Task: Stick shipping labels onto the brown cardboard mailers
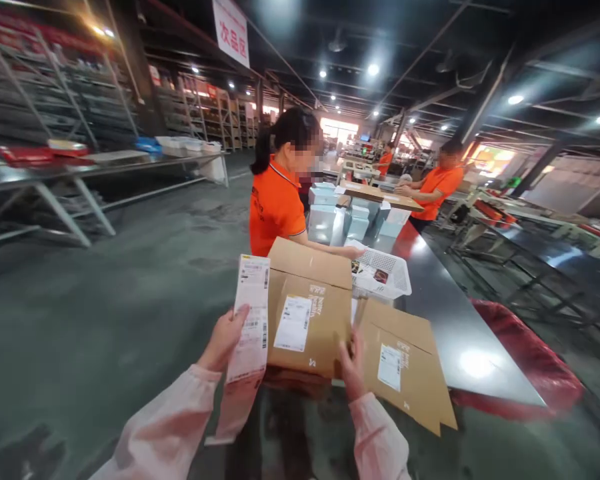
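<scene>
My left hand [226, 339] is closed on a long strip of printed shipping labels [253, 320], which hangs down past the wrist. My right hand [353, 363] grips the right edge of a flattened cardboard box [325, 333], its fingers partly hidden by blur. One white label [293, 324] is stuck on this box beside the printed lettering. Just right of my right hand, more flattened cardboard boxes [420, 347] lie overlapped at the table's corner, the top one bearing a label [389, 367] too.
A metal table [460, 333] runs away to the back, with a white plastic basket [400, 270] on it. A co-worker in an orange shirt [277, 207] stands close at the left side. Red plastic sheeting [530, 360] lies along the right edge. Another person [437, 190] works farther back.
</scene>
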The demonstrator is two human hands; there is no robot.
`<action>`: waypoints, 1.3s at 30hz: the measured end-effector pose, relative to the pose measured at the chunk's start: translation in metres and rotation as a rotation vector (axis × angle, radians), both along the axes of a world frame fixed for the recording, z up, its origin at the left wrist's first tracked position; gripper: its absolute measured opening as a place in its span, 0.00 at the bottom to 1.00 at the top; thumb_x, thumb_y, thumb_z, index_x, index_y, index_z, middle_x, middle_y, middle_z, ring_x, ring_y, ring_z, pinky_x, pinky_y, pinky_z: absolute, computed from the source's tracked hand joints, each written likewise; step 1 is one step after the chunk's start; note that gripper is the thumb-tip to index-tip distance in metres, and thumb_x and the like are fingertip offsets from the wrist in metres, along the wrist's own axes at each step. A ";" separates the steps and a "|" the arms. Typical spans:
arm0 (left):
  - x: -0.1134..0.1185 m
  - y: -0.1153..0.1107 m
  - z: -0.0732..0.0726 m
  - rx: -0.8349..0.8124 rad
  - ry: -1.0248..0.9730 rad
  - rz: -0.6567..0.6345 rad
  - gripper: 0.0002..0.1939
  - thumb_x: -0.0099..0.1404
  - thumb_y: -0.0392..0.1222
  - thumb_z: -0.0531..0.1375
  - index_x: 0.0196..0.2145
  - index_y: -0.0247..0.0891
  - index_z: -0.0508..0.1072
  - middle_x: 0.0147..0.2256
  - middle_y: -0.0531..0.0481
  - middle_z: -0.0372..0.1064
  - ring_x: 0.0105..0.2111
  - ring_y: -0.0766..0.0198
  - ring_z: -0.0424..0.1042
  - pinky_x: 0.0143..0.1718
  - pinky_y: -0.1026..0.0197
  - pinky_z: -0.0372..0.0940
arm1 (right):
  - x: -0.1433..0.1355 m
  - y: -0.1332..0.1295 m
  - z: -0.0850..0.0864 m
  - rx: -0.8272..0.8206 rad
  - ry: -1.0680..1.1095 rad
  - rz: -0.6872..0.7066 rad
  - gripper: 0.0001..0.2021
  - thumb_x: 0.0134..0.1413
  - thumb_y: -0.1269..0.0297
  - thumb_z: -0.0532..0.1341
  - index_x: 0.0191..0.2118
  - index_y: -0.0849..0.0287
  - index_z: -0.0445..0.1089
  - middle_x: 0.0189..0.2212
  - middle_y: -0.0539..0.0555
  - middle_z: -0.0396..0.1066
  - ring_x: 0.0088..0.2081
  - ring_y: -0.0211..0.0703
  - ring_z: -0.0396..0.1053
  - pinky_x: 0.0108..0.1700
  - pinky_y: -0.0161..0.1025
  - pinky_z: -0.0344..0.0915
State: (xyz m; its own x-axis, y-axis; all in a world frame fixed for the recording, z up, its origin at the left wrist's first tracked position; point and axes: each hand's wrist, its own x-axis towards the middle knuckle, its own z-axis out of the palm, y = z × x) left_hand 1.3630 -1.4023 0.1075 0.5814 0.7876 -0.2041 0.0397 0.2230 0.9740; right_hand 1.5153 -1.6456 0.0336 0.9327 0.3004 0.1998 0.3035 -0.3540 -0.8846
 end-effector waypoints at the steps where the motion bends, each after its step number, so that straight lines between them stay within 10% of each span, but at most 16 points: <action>1: 0.001 -0.011 0.008 -0.083 -0.062 -0.021 0.22 0.53 0.55 0.65 0.36 0.31 0.74 0.34 0.41 0.77 0.38 0.51 0.75 0.40 0.55 0.69 | 0.007 -0.013 0.001 0.120 0.051 -0.040 0.42 0.49 0.39 0.53 0.64 0.60 0.50 0.54 0.65 0.60 0.54 0.52 0.64 0.54 0.51 0.63; 7: 0.000 -0.060 0.037 -0.211 -0.216 -0.174 0.26 0.48 0.58 0.68 0.36 0.32 0.75 0.33 0.44 0.78 0.34 0.56 0.76 0.37 0.60 0.71 | 0.064 -0.135 0.036 0.089 0.287 -0.171 0.33 0.36 0.35 0.57 0.39 0.60 0.71 0.40 0.61 0.75 0.45 0.56 0.71 0.46 0.49 0.69; 12: -0.027 -0.067 0.023 -0.171 -0.108 -0.211 0.31 0.42 0.58 0.71 0.38 0.33 0.74 0.31 0.46 0.77 0.30 0.58 0.74 0.31 0.62 0.70 | 0.098 -0.199 0.070 -0.075 0.251 -0.403 0.27 0.18 0.44 0.68 0.27 0.59 0.69 0.38 0.72 0.73 0.51 0.71 0.65 0.47 0.58 0.65; 15: -0.032 -0.088 0.005 -0.178 -0.093 -0.301 0.29 0.44 0.61 0.69 0.35 0.33 0.75 0.27 0.48 0.75 0.25 0.61 0.72 0.27 0.62 0.67 | 0.068 -0.146 0.075 -0.113 0.228 -0.287 0.32 0.14 0.51 0.72 0.34 0.61 0.71 0.43 0.71 0.71 0.51 0.67 0.65 0.47 0.55 0.65; 19: -0.028 -0.117 -0.012 -0.101 -0.093 -0.494 0.27 0.49 0.63 0.66 0.33 0.33 0.77 0.28 0.46 0.75 0.27 0.61 0.72 0.28 0.63 0.66 | -0.028 -0.029 0.069 0.148 0.419 0.556 0.39 0.31 0.44 0.69 0.51 0.58 0.66 0.47 0.62 0.72 0.45 0.54 0.71 0.46 0.50 0.68; 23: -0.031 -0.111 -0.013 -0.071 -0.157 -0.328 0.27 0.49 0.59 0.68 0.38 0.35 0.77 0.36 0.44 0.77 0.38 0.55 0.73 0.41 0.58 0.67 | -0.097 0.029 0.060 0.203 0.446 0.583 0.27 0.44 0.40 0.62 0.39 0.61 0.72 0.38 0.61 0.77 0.39 0.53 0.74 0.44 0.50 0.70; 33: -0.035 -0.097 -0.042 -0.141 -0.186 0.019 0.25 0.44 0.60 0.69 0.24 0.31 0.75 0.22 0.51 0.71 0.24 0.65 0.66 0.29 0.63 0.61 | -0.055 0.069 0.075 -0.090 0.258 0.696 0.21 0.41 0.44 0.64 0.32 0.58 0.78 0.29 0.57 0.77 0.30 0.49 0.73 0.35 0.44 0.69; 39: -0.024 -0.085 -0.067 -0.232 -0.221 0.130 0.28 0.42 0.62 0.69 0.24 0.31 0.72 0.21 0.52 0.68 0.23 0.67 0.64 0.27 0.64 0.58 | -0.039 0.106 0.051 -0.086 0.052 0.652 0.14 0.37 0.50 0.67 0.23 0.57 0.77 0.30 0.58 0.75 0.35 0.49 0.72 0.40 0.45 0.67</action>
